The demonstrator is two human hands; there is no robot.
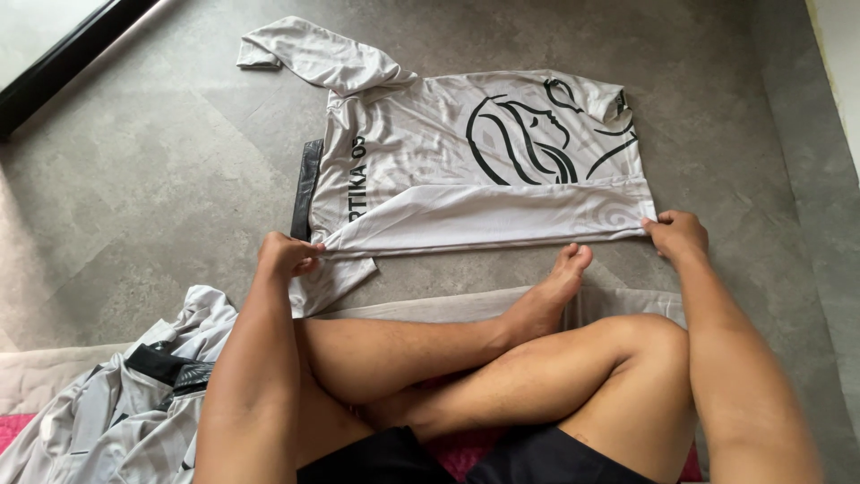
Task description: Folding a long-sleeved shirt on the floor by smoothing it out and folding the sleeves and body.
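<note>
While one white jersey (466,161) lies spread on the grey floor (152,179) and a second garment (116,403) sits crumpled by the left thigh, both arms reach forward. The left hand (287,255) pinches the folded edge near the collar; the right hand (676,235) pinches the hem end.

One pale grey shirt (466,166) with a black line drawing lies flat on the floor (134,197). One more crumpled grey garment (116,403) sits at the lower left. Two hands show, left hand (287,255) and right hand (676,235), and one bare foot (560,278).
</note>
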